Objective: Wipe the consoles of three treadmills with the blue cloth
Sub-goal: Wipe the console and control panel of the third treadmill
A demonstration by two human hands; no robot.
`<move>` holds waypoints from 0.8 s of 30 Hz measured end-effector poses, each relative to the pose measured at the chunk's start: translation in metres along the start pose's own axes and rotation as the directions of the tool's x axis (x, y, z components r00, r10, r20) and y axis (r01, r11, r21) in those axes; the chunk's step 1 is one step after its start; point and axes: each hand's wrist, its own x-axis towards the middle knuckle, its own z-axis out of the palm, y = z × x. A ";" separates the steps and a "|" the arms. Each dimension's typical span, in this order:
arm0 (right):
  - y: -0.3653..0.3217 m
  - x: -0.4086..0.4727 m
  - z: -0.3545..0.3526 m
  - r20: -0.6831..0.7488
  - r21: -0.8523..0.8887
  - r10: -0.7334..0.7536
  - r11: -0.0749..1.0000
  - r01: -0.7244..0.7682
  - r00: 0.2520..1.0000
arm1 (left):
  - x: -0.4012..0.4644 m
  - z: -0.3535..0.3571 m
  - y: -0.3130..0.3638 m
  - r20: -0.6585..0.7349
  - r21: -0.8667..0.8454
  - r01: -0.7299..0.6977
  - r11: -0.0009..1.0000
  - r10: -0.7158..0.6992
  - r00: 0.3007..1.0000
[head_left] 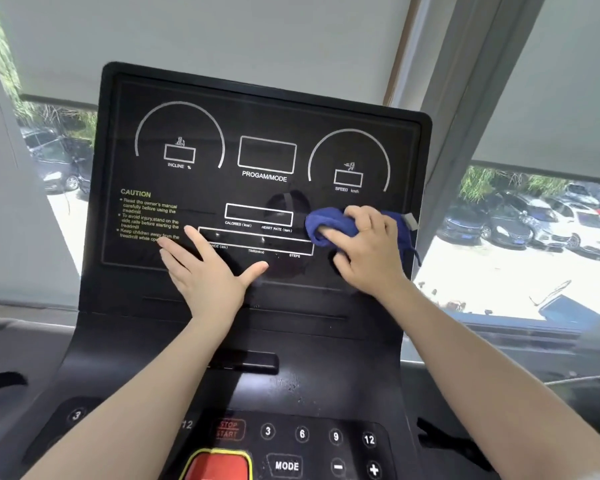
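Observation:
A black treadmill console point(267, 109) fills the middle of the view, its display panel tilted up toward me. My right hand point(371, 247) presses a bunched blue cloth point(326, 225) against the panel's lower right, beside the heart-rate window. A white tag and a loose end of the cloth stick out past the console's right edge. My left hand point(205, 271) lies flat with fingers spread on the panel's lower left, over the end of the caution text.
Below the panel sits the button deck point(302, 434) with number keys, a MODE key, plus and minus keys and a red stop button point(219, 465). Windows with lowered grey blinds stand behind, and parked cars show outside. A grey handrail point(18, 337) runs at the left.

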 end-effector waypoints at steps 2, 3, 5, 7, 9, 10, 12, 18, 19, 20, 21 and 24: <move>0.014 0.008 -0.003 0.010 -0.014 -0.053 0.998 0.053 0.999 | 0.001 0.001 0.000 -0.004 -0.004 -0.001 1.000 0.001 1.000; 0.022 0.014 -0.005 0.001 -0.023 -0.021 1.000 0.021 1.000 | 0.001 0.001 0.000 -0.001 -0.007 0.002 1.000 -0.002 1.000; 0.038 0.031 -0.010 -0.043 -0.033 0.142 0.989 -0.143 0.989 | 0.001 0.002 0.000 -0.007 -0.007 0.001 1.000 -0.001 1.000; 0.056 0.052 -0.017 -0.103 -0.028 0.311 0.949 -0.315 0.945 | 0.002 0.003 -0.002 -0.022 -0.006 -0.010 1.000 0.010 1.000; 0.071 0.071 -0.023 -0.118 -0.015 0.437 0.897 -0.442 0.891 | 0.002 0.004 -0.003 -0.027 -0.015 -0.017 1.000 0.017 1.000; 0.076 0.078 -0.026 -0.108 -0.016 0.484 0.873 -0.488 0.868 | 0.002 0.005 -0.003 -0.029 -0.019 -0.021 1.000 0.020 0.999; 0.074 0.086 -0.028 -0.091 -0.031 0.537 0.841 -0.541 0.839 | 0.002 0.007 -0.003 -0.044 -0.019 -0.030 0.999 0.029 0.999; 0.008 0.048 -0.005 -0.116 0.016 0.414 0.910 -0.415 0.903 | 0.001 0.009 -0.004 -0.047 0.002 -0.022 1.000 0.022 0.999; -0.014 0.034 0.003 -0.092 0.028 0.350 0.937 -0.349 0.932 | 0.001 0.008 -0.003 -0.028 0.004 -0.014 1.000 0.014 1.000; -0.037 0.021 0.011 -0.056 0.041 0.291 0.957 -0.289 0.955 | 0.001 0.006 -0.002 -0.013 0.004 -0.004 1.000 0.004 1.000; -0.060 0.010 0.018 -0.017 0.046 0.238 0.971 -0.237 0.971 | 0.002 0.005 -0.002 -0.004 -0.001 0.004 1.000 -0.004 1.000; -0.100 -0.009 0.027 0.060 0.049 0.163 0.985 -0.166 0.985 | 0.002 0.002 -0.001 0.004 -0.020 0.008 1.000 -0.008 1.000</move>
